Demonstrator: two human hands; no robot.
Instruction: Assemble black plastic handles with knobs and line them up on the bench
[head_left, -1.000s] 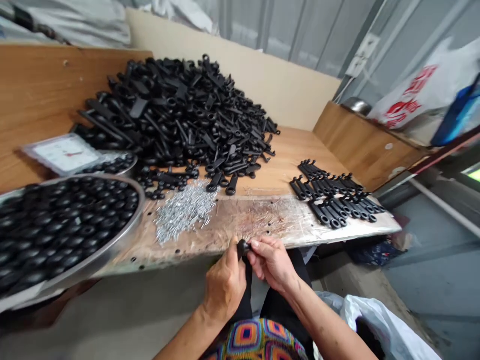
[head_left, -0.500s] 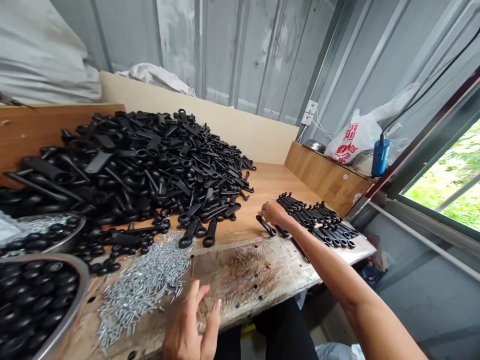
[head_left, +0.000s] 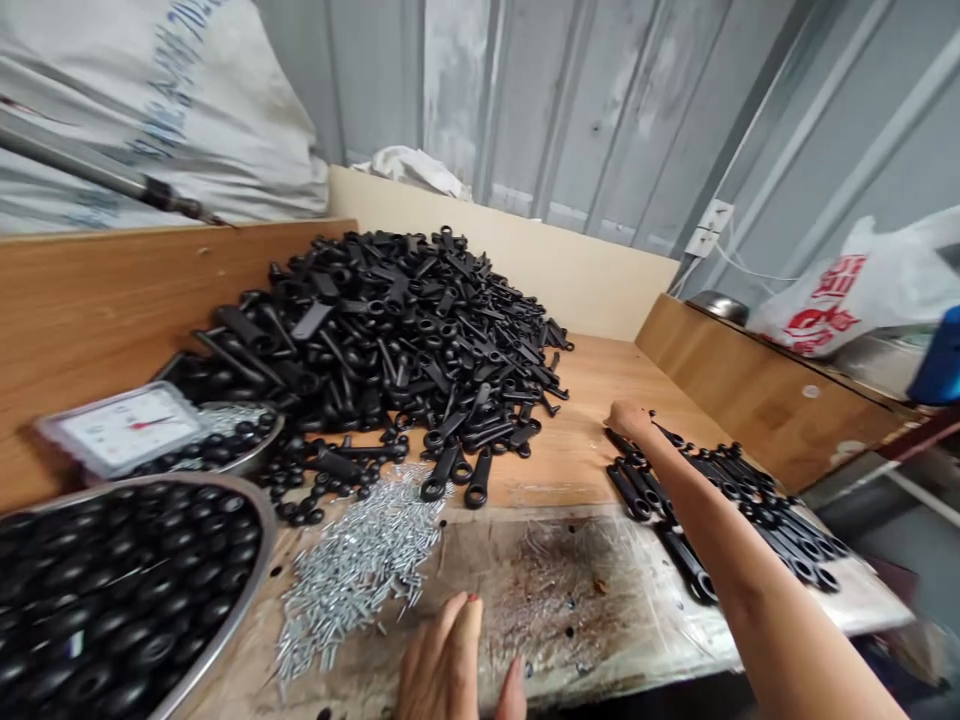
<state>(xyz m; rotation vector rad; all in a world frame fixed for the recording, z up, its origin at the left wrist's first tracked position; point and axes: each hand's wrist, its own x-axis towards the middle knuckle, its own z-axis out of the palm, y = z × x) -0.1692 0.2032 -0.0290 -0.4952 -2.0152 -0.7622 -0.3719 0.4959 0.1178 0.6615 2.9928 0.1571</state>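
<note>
My right hand (head_left: 631, 420) reaches out over the right side of the bench. Its fingers curl down around a black ring-ended handle (head_left: 624, 442), though the fingertips are partly hidden. More such handles lie in rows around and beyond my forearm, among them a pair (head_left: 632, 492) just in front of the hand and a group (head_left: 799, 540) to the right. My left hand (head_left: 454, 660) is low at the front edge, palm down, fingers stretched out and thumb apart, holding nothing. Small silver pins (head_left: 360, 565) are spread in a heap just left of it.
A large heap of black handles (head_left: 405, 330) fills the back left. Metal bowls of black knobs (head_left: 127, 590) stand at the left, a dial scale (head_left: 124, 425) behind them. Loose knobs (head_left: 300, 490) lie near the pins. A wooden side board (head_left: 750, 380) bounds the right.
The view has swung left, bringing the scale into sight. My right hand has left the handle at the near row and sits farther back among the handles. My left hand remains open.
</note>
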